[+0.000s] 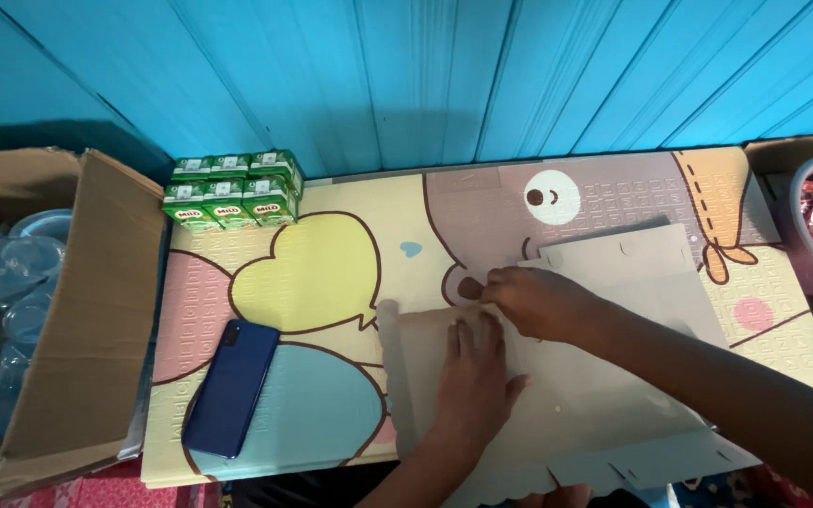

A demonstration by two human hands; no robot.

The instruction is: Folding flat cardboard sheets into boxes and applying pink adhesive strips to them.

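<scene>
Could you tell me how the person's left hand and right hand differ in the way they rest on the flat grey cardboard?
The left hand lies flat, palm down, fingers together and pointing away, while the right hand is curled, its fingertips pinching at an edge of the grey cardboard. The left comes from the bottom edge, the right from the lower right. Both touch the same sheet.

open mat (331,273) between hands and drink cartons (232,191), blue phone (231,387) lying left, cardboard box (87,310) walling far left

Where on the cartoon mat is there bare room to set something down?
Bare patches: the yellow heart shape between the green drink cartons and the dark blue phone, and the light blue area right of the phone. Crowded: the grey flat cardboard sheet under the left hand and right hand.
</scene>
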